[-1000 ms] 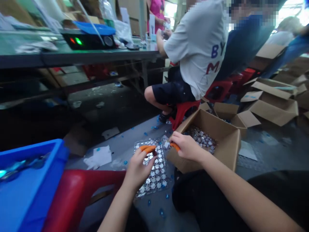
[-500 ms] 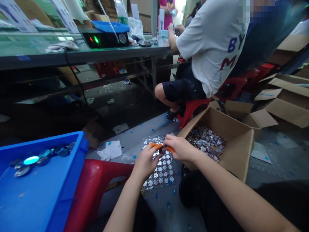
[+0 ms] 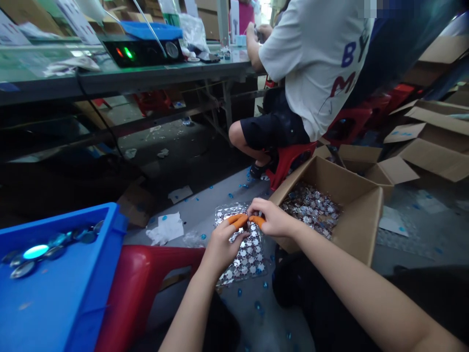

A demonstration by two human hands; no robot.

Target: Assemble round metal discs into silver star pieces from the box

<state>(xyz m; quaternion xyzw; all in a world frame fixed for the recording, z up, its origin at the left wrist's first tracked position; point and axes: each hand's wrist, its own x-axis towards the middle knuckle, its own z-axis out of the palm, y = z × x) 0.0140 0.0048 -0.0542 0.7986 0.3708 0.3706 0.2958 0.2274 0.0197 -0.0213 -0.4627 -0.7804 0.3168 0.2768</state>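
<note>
My left hand (image 3: 227, 249) and my right hand (image 3: 271, 218) wear orange finger cots, and their fingertips nearly meet. Both hover over a clear plastic sheet of silver star-shaped pieces (image 3: 247, 261), at its top edge. Something small seems pinched in my right fingertips, mostly hidden. To the right stands an open cardboard box (image 3: 361, 230) holding a heap of loose silver pieces (image 3: 311, 208). My right wrist is close to the box's near corner.
A blue plastic crate (image 3: 62, 220) with round glassy discs sits at lower left, beside a red stool (image 3: 146, 278). Small blue gems (image 3: 240, 292) lie on the floor. A seated co-worker (image 3: 315, 63) works at a long bench (image 3: 110, 80). Opened cardboard boxes (image 3: 432, 142) lie at right.
My two hands have drawn closer together over the sheet. The whole view has shifted slightly, and the crate's discs have come into sight since the oldest frame.
</note>
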